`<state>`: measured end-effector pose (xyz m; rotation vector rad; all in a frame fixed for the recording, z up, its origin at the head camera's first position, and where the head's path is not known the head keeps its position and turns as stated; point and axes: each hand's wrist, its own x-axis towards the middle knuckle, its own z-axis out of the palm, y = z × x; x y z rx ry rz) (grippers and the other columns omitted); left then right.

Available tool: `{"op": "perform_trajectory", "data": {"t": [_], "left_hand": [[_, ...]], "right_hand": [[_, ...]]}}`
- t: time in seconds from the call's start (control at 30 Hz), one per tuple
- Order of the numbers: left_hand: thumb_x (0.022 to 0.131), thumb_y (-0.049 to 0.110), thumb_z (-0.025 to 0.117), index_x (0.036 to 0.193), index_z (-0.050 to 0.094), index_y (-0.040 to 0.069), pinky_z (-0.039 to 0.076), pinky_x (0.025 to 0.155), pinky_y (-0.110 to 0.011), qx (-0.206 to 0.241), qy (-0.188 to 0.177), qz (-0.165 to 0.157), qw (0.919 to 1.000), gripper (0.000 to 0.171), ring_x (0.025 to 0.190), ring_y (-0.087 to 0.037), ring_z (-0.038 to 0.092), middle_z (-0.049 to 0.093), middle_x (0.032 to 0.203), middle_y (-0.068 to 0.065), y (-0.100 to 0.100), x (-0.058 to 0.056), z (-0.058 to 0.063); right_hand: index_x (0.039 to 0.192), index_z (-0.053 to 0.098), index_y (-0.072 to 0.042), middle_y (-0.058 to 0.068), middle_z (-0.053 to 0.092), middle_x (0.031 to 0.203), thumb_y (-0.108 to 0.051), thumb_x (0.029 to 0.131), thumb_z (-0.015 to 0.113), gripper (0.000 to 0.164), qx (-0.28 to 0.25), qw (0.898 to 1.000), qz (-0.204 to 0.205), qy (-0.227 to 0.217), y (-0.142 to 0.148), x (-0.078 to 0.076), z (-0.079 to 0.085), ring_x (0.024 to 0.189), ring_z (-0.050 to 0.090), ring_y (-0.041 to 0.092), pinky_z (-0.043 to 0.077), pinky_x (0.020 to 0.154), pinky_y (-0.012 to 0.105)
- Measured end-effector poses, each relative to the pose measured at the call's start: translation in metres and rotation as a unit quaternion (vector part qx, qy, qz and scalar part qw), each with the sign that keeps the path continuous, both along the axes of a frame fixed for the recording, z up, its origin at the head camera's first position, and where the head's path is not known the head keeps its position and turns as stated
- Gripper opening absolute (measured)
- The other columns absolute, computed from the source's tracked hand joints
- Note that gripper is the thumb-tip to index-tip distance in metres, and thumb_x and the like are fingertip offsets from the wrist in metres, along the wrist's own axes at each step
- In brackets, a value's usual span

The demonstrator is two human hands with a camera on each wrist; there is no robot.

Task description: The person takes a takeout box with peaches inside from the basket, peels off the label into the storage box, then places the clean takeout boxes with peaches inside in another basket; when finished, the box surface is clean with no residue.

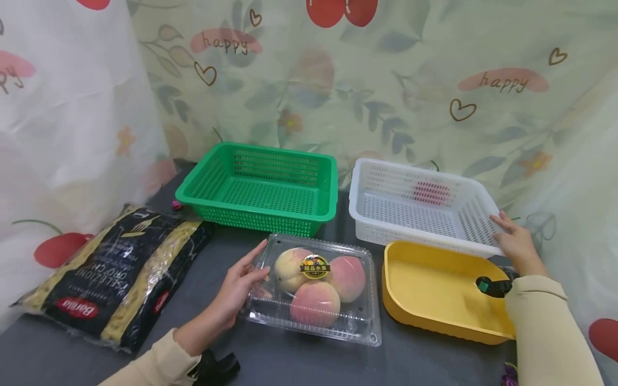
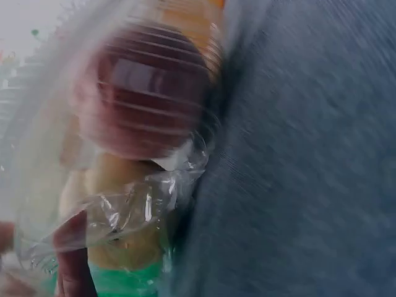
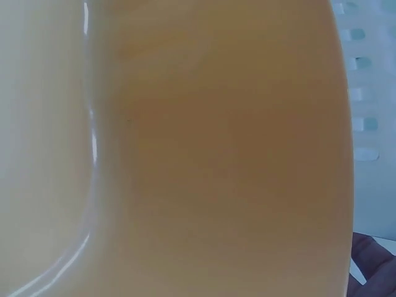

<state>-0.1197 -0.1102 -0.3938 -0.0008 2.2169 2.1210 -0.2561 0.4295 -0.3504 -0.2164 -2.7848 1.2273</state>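
Observation:
A clear plastic box [image 1: 333, 333] with three peaches [image 1: 315, 304] inside and a round-topped label sits in front of me. My left hand [image 1: 235, 287] grips its left edge, and some fingers show through the plastic. In the left wrist view, one peach [image 2: 145, 93] fills much of the blurred box. On the right, my right hand [image 1: 517, 242] holds the right rim of a white perforated basket [image 1: 410, 232], fingertips over its edge. The right wrist view has the yellow tray [image 3: 216, 154] close up, with part of that hand at the lower right corner.
A green basket [image 1: 256, 217] stands behind the box. The yellow tray [image 1: 434, 289] lies in front of the white basket, under my right forearm. A large Barilla pasta bag [image 1: 111, 273] lies at left. Printed curtains [image 1: 299, 80] hang behind and at both sides.

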Motion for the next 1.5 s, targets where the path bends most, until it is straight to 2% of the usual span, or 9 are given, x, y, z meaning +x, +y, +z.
{"op": "perform_trajectory", "data": {"t": [0.17, 0.3, 0.43, 0.53, 0.63, 0.73, 0.93, 1.13, 1.5], "left_hand": [[0.093, 0.012, 0.054, 0.145, 0.035, 0.017, 0.054, 0.053, -0.03, -0.018, 0.027, -0.004, 0.9995, 0.055, 0.052, -0.012, 0.056, 0.056, 0.08, -0.013, 0.002, -0.001, -0.006], [0.093, 0.023, 0.057, 0.144, 0.036, 0.014, 0.051, 0.051, -0.028, -0.11, 0.035, -0.014, 0.9932, 0.057, 0.053, -0.011, 0.056, 0.061, 0.081, -0.014, -0.003, -0.002, -0.004], [0.091, 0.04, 0.056, 0.144, 0.037, 0.017, 0.047, 0.061, -0.032, -0.286, 0.066, -0.017, 0.9558, 0.061, 0.079, -0.019, 0.061, 0.06, 0.113, -0.012, -0.013, -0.003, 0.002], [0.091, 0.041, 0.054, 0.148, 0.027, 0.016, 0.045, 0.088, -0.052, -0.343, 0.089, -0.035, 0.9345, 0.068, 0.122, -0.036, 0.046, 0.03, 0.148, -0.015, -0.017, -0.006, 0.009], [0.091, 0.035, 0.056, 0.151, 0.012, 0.016, 0.024, 0.101, -0.069, -0.327, 0.1, -0.071, 0.937, 0.076, 0.141, -0.044, 0.01, 0.001, 0.157, -0.017, -0.016, -0.011, 0.015], [0.089, 0.03, 0.059, 0.152, 0.008, 0.018, 0.018, 0.102, -0.071, -0.308, 0.109, -0.106, 0.9391, 0.081, 0.142, -0.042, -0.001, -0.01, 0.157, -0.013, -0.01, -0.015, 0.019], [0.092, 0.024, 0.055, 0.15, 0.018, 0.011, 0.015, 0.105, -0.068, -0.273, 0.126, -0.147, 0.9422, 0.07, 0.142, -0.041, -0.003, -0.013, 0.156, -0.012, -0.001, -0.016, 0.016], [0.094, 0.013, 0.051, 0.148, 0.024, 0.007, 0.015, 0.109, -0.064, -0.209, 0.132, -0.141, 0.9587, 0.061, 0.143, -0.038, -0.005, -0.013, 0.157, -0.01, 0.005, -0.018, 0.013], [0.093, 0.01, 0.053, 0.141, 0.04, 0.003, 0.012, 0.109, -0.064, -0.19, 0.141, -0.13, 0.9629, 0.05, 0.143, -0.039, -0.003, -0.008, 0.158, -0.012, 0.007, -0.023, 0.011]], "right_hand": [[0.146, 0.015, -0.003, 0.008, -0.009, 0.153, -0.013, 0.096, 0.035, 0.054, 0.052, 0.998, 0.03, -0.009, 0.007, 0.0, 0.001, 0.138, -0.005, 0.05, 0.011, 0.107, 0.065], [0.144, 0.015, 0.005, 0.022, -0.005, 0.152, -0.021, 0.099, 0.035, 0.056, 0.109, 0.992, 0.06, -0.018, 0.007, 0.003, 0.009, 0.134, 0.0, 0.056, 0.013, 0.103, 0.068], [0.144, 0.014, 0.007, 0.028, -0.004, 0.15, -0.034, 0.099, 0.035, 0.064, 0.134, 0.987, 0.079, -0.033, -0.004, 0.009, 0.021, 0.132, 0.002, 0.059, 0.013, 0.101, 0.07], [0.145, 0.014, 0.006, 0.032, -0.004, 0.149, -0.038, 0.099, 0.037, 0.068, 0.157, 0.982, 0.102, -0.036, -0.019, 0.011, 0.033, 0.13, 0.004, 0.06, 0.013, 0.099, 0.072], [0.146, 0.014, 0.004, 0.034, 0.0, 0.149, -0.04, 0.098, 0.04, 0.071, 0.173, 0.976, 0.128, -0.036, -0.039, 0.012, 0.044, 0.13, 0.006, 0.06, 0.014, 0.099, 0.072], [0.147, 0.015, 0.002, 0.033, 0.003, 0.15, -0.042, 0.097, 0.044, 0.073, 0.177, 0.971, 0.157, -0.033, -0.064, 0.015, 0.05, 0.133, 0.007, 0.058, 0.015, 0.1, 0.071], [0.147, 0.022, -0.002, 0.026, 0.007, 0.154, -0.041, 0.093, 0.053, 0.073, 0.157, 0.964, 0.214, -0.016, -0.112, 0.023, 0.055, 0.138, 0.008, 0.051, 0.015, 0.103, 0.068], [0.143, 0.035, -0.003, 0.025, 0.023, 0.151, -0.038, 0.092, 0.057, 0.066, 0.156, 0.955, 0.251, 0.012, -0.15, 0.031, 0.062, 0.137, 0.02, 0.046, 0.02, 0.105, 0.065], [0.135, 0.048, -0.002, 0.021, 0.045, 0.14, -0.028, 0.089, 0.062, 0.054, 0.103, 0.93, 0.352, 0.023, -0.211, 0.039, 0.058, 0.129, 0.041, 0.041, 0.034, 0.103, 0.057]]}}
